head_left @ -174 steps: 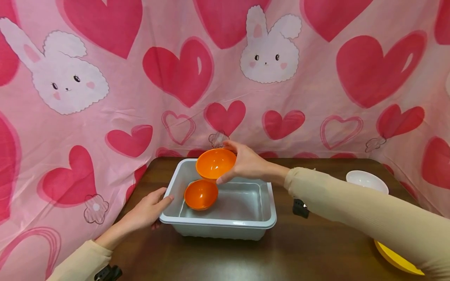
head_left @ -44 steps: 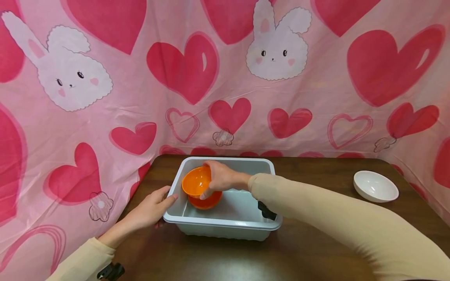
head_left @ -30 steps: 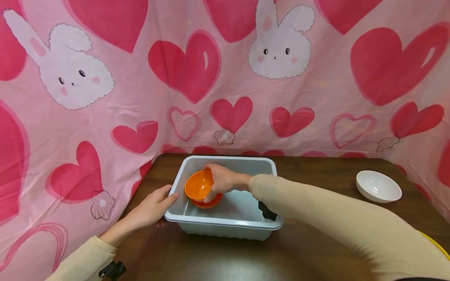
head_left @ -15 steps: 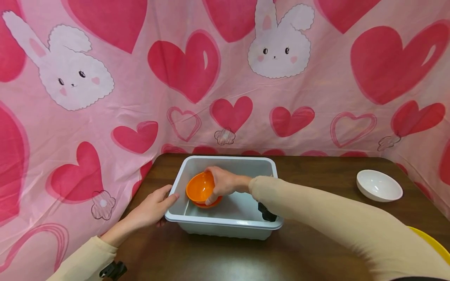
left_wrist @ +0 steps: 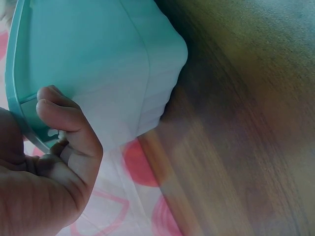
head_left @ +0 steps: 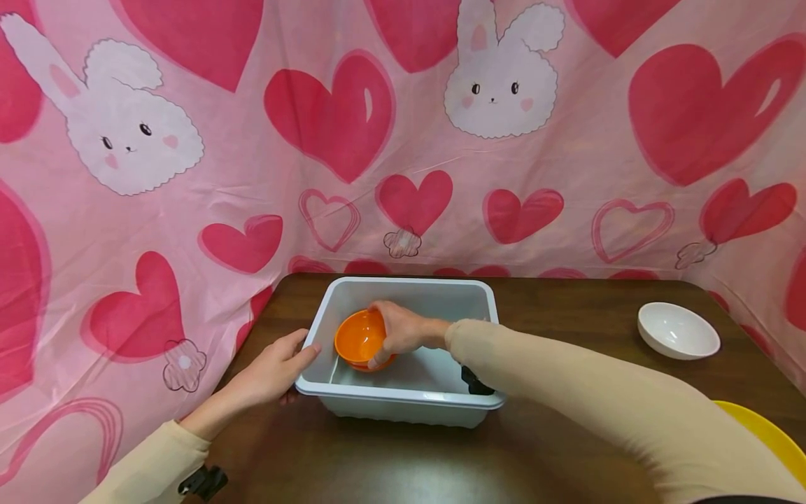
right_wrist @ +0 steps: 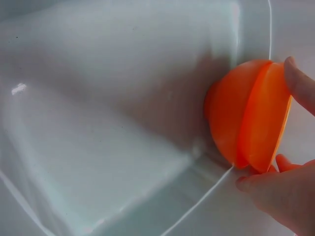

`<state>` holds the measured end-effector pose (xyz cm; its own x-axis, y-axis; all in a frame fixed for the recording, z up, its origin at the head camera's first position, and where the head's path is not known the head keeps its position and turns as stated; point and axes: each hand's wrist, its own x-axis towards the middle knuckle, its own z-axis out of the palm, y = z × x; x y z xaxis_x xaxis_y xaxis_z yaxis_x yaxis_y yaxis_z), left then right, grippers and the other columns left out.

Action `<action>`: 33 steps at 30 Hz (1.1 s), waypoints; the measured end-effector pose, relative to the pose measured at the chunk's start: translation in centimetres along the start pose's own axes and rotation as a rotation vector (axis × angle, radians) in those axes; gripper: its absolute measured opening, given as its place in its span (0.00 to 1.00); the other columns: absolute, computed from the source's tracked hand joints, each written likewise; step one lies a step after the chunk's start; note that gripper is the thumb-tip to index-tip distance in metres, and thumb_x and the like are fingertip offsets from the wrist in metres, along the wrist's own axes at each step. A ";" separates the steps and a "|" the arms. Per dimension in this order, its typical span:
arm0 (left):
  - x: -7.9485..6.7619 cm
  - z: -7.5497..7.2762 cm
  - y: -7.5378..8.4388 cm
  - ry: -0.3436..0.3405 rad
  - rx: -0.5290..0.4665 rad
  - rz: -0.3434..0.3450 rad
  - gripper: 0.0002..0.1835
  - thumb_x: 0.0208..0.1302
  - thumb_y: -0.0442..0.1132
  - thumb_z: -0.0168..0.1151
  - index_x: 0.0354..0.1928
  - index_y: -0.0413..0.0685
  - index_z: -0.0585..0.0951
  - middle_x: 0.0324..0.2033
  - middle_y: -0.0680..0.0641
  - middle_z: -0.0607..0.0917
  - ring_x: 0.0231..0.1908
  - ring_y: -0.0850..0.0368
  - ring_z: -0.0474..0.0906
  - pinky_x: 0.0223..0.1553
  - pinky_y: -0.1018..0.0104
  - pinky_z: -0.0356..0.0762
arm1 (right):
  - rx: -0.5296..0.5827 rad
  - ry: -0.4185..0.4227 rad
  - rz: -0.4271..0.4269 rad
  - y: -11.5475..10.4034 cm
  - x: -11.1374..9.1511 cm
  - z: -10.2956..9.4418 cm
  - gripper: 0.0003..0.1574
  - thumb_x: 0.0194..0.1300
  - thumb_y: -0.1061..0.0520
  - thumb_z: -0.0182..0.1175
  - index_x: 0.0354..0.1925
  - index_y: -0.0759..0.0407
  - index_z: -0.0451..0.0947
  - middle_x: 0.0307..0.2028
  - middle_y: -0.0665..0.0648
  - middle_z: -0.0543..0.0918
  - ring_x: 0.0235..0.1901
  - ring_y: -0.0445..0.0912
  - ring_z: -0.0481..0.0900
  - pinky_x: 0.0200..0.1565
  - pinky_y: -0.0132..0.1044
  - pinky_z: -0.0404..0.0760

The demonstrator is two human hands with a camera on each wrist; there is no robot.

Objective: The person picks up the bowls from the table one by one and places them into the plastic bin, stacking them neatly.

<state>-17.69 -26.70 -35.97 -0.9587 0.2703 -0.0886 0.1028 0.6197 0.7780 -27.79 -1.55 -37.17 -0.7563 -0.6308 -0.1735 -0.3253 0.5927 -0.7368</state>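
Observation:
A grey plastic tub [head_left: 403, 397] stands on the table, its left rim gripped by my left hand [head_left: 273, 371]. In the left wrist view, that hand's fingers [left_wrist: 74, 123] curl under the rim from outside. Inside the tub, toward its left end, my right hand [head_left: 403, 330] holds an orange bowl [head_left: 357, 337] by its rim, thumb on the near side and fingers on the far side. This bowl sits nested in a second orange bowl [right_wrist: 229, 110], which shows beneath it in the right wrist view. The lower bowl's inside is hidden.
A white bowl [head_left: 678, 332] stands on the brown table [head_left: 567, 308] at the right. A round yellow thing [head_left: 765, 434] shows partly at the lower right, behind the right sleeve [head_left: 567, 378]. A pink cloth with hearts and rabbits [head_left: 403, 140] hangs behind the table.
My right hand has brought the orange bowl from above the tub's back rim down into the other orange bowl, settling lower over the last second. My left hand has stayed at the tub's rim.

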 end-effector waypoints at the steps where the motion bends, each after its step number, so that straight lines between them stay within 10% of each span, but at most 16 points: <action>1: 0.0 0.0 0.0 -0.001 0.001 0.000 0.17 0.81 0.41 0.55 0.61 0.35 0.73 0.19 0.45 0.79 0.12 0.50 0.75 0.14 0.59 0.79 | 0.002 -0.001 0.005 0.1 0.0 0.0 0.60 0.50 0.56 0.84 0.73 0.65 0.63 0.65 0.62 0.72 0.63 0.55 0.70 0.72 0.48 0.66; 33: 0.0 0.1 0.0 0.009 -0.002 -0.009 0.17 0.81 0.41 0.56 0.60 0.36 0.73 0.19 0.45 0.79 0.12 0.49 0.74 0.14 0.59 0.78 | -0.271 0.012 -0.065 0.0 0.3 0.7 0.61 0.43 0.50 0.88 0.69 0.62 0.67 0.57 0.57 0.79 0.57 0.52 0.70 0.64 0.45 0.72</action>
<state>-17.67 -26.65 -36.04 -0.9620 0.2580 -0.0896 0.0938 0.6203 0.7788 -27.62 -2.06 -37.70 -0.7351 -0.6667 -0.1228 -0.5118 0.6647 -0.5443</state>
